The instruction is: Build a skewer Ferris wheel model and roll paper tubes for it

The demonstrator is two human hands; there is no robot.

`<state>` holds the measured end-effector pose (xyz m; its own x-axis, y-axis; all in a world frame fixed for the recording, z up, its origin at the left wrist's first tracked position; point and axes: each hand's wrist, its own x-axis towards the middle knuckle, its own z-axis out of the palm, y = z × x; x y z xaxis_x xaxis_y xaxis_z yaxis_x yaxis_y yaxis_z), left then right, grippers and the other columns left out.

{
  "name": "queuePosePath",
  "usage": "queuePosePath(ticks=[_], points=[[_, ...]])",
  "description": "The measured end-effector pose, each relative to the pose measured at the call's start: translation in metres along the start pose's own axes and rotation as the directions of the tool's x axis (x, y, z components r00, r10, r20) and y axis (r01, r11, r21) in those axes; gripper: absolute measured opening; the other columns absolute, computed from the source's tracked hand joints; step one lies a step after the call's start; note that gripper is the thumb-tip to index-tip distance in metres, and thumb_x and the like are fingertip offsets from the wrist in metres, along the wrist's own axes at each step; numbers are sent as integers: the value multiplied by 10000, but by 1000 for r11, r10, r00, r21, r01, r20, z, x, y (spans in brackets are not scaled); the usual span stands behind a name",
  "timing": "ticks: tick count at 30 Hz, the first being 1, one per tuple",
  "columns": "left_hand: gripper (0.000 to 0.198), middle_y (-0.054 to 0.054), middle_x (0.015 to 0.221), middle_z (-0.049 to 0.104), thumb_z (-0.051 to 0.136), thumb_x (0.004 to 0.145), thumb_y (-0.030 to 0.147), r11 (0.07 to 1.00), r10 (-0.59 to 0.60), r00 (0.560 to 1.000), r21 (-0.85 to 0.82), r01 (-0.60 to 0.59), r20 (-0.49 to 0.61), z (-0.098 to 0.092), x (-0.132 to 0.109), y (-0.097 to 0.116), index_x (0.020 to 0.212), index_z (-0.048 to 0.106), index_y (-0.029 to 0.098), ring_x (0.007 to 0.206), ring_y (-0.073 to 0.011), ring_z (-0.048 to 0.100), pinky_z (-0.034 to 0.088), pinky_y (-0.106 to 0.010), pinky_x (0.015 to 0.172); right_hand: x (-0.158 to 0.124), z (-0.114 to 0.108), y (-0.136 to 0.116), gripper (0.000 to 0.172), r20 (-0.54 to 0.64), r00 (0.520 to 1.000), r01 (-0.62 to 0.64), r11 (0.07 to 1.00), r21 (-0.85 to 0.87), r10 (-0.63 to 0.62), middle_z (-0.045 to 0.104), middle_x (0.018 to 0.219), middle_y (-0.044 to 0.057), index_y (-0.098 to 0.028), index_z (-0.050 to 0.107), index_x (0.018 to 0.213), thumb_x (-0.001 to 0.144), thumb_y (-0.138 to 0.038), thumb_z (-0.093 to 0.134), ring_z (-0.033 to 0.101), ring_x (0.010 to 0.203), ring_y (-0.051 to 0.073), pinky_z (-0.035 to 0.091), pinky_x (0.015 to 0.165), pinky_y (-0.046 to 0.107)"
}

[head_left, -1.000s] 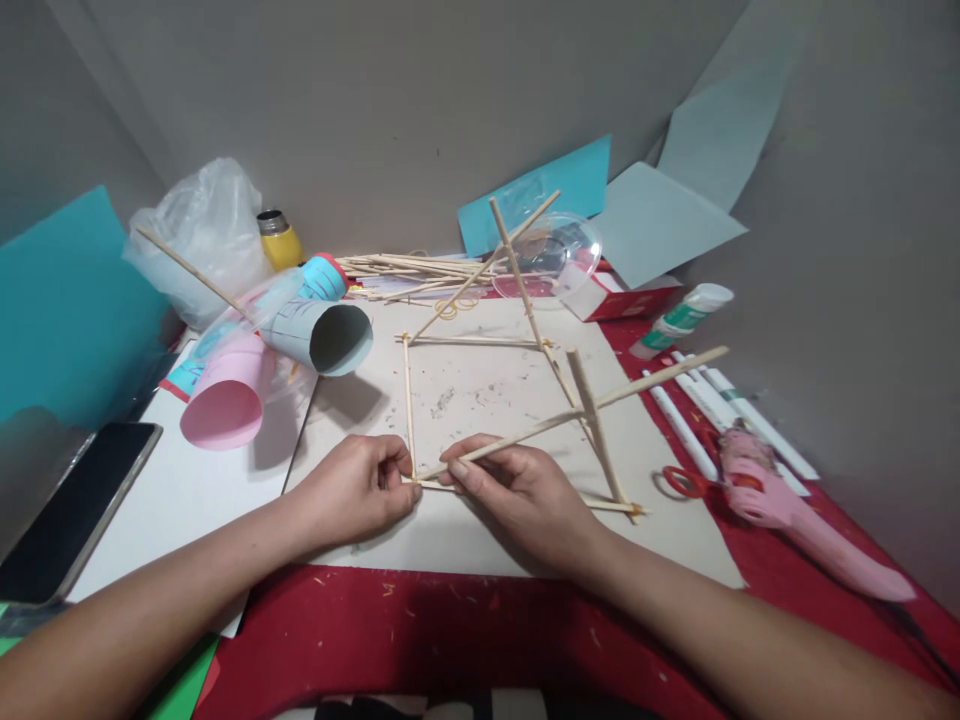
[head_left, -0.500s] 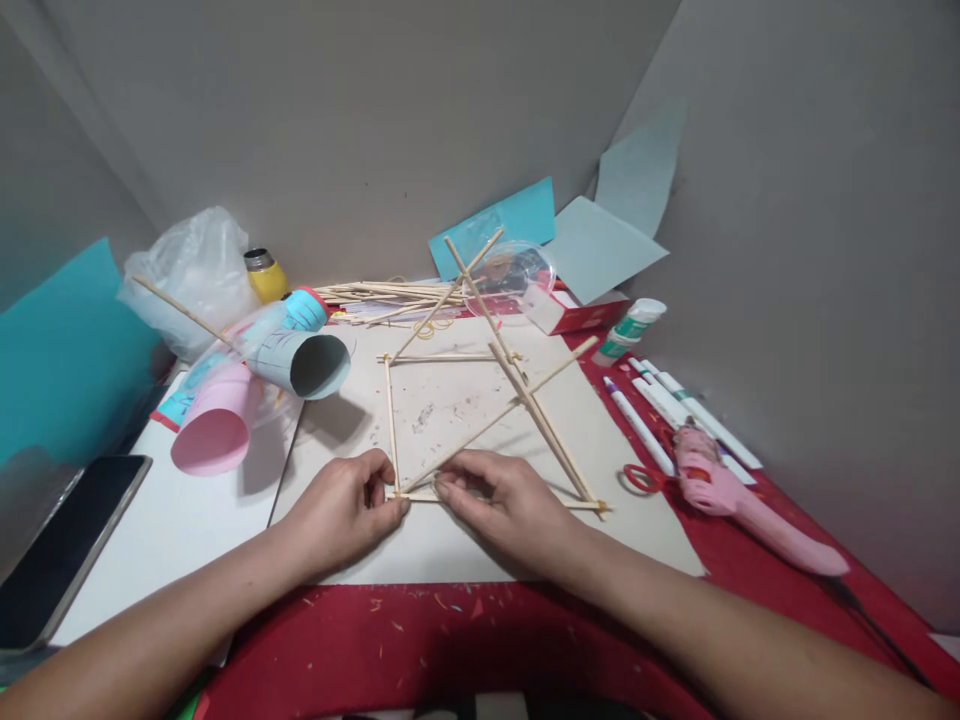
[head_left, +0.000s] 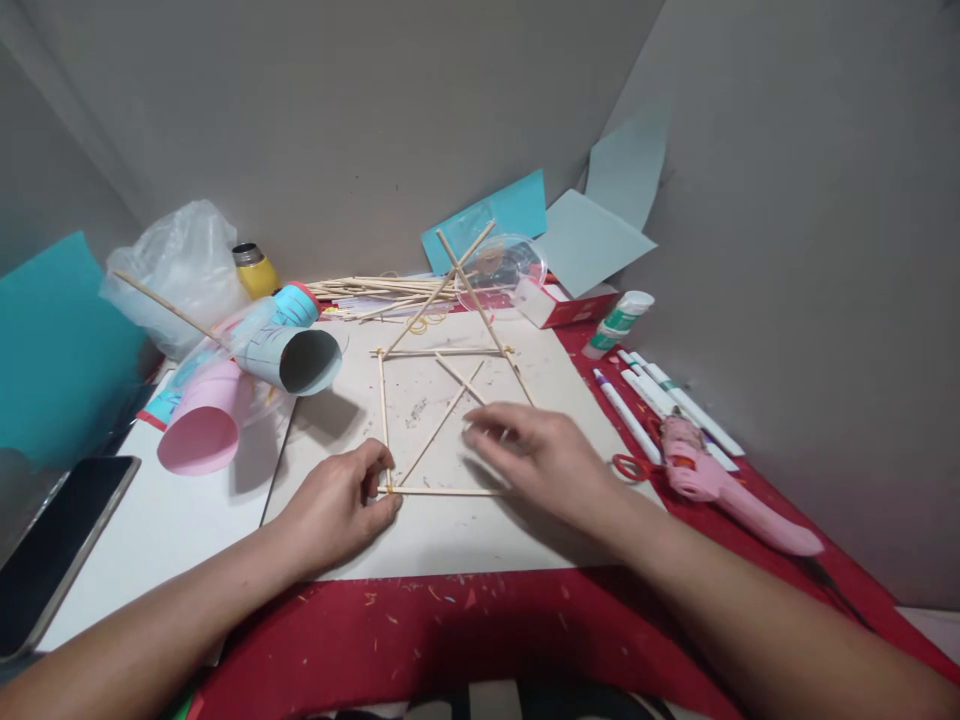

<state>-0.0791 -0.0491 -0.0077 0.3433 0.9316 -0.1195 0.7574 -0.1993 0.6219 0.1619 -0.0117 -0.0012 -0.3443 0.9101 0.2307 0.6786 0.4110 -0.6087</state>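
Note:
A square frame of thin wooden sticks [head_left: 382, 400] lies on a pale cardboard sheet [head_left: 450, 540]. Two sticks cross upright at its far side, and two more lie slanted inside the square. My left hand [head_left: 341, 505] is closed, pinching the frame's near left corner. My right hand [head_left: 544, 455] hovers over the right part of the frame with fingers stretched out and slightly blurred, holding nothing.
Rolled paper tubes, pale blue [head_left: 296, 355] and pink [head_left: 199, 425], lie at the left by a plastic bag [head_left: 169, 265] and a phone [head_left: 52, 550]. A pile of sticks [head_left: 375, 290] lies at the back. Pink glue gun [head_left: 720, 485], red scissors [head_left: 634, 465], glue sticks and a bottle [head_left: 619, 322] are at the right.
My right hand let go of the slanted stick and moved right, opening above the frame. The raised sticks on the near right have dropped flat. My left hand stays on the corner.

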Motion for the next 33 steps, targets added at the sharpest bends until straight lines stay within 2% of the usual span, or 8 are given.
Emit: queuePosePath(ticks=[3,8,12,16,18,22,26,33], points=[[191,31,695,540,577,796,260,1000,5,1000,12,-5,0,0,0,0,970,523,200,629,-147,507,350,-276,592,13,-12,17,254,-90,991,-117,957,-266,96,733,995,108,-157,686,1033,870,-308,562,668,875,256,477,754,346],[204,26,706,548,578,784,252,1000,2,1000,15,-2,0,1,-1,0,977,534,203,643,-153,511,360,-279,597,24,-4,36,224,77,981,-132,902,-411,178,709,975,108,-173,670,980,873,-285,509,646,863,265,422,685,328],[215,26,704,544,585,773,251,1000,-5,1000,19,5,8,1,-2,1,978,538,204,645,-153,504,363,-280,598,26,2,40,163,68,982,-152,947,-282,178,674,813,53,-192,637,858,809,-176,483,601,742,204,382,651,292],[236,20,728,559,595,759,250,1000,-4,1000,10,4,8,2,-2,0,988,554,207,653,-151,502,372,-278,605,24,-1,37,53,32,977,-213,977,24,212,555,654,-13,-205,540,753,749,-183,491,513,624,152,365,586,260],[234,18,737,569,591,757,241,1000,3,1000,0,-3,4,2,-3,0,987,562,210,651,-148,504,374,-274,605,23,-6,33,25,99,970,-240,947,212,224,511,644,-31,-210,501,736,747,-225,517,483,600,135,363,556,248],[222,15,744,587,588,752,219,1000,2,1000,-6,-2,-1,3,-4,1,972,569,210,637,-140,505,373,-263,594,22,-19,23,238,367,913,-343,827,445,181,487,625,-52,-210,474,719,750,-372,645,457,539,104,369,511,236],[213,15,743,599,592,749,207,1000,-5,1000,0,5,-10,3,-4,3,961,573,213,635,-141,513,372,-256,588,19,-25,16,343,459,874,-402,766,501,158,561,609,-34,-197,533,756,697,-466,737,517,537,113,414,516,243],[191,9,755,613,603,762,220,1000,10,1000,12,-10,-21,5,-5,4,952,612,205,644,-140,526,376,-253,596,11,-26,4,351,403,913,-269,839,472,66,667,660,30,-158,687,751,760,-509,682,577,594,141,463,572,268]])
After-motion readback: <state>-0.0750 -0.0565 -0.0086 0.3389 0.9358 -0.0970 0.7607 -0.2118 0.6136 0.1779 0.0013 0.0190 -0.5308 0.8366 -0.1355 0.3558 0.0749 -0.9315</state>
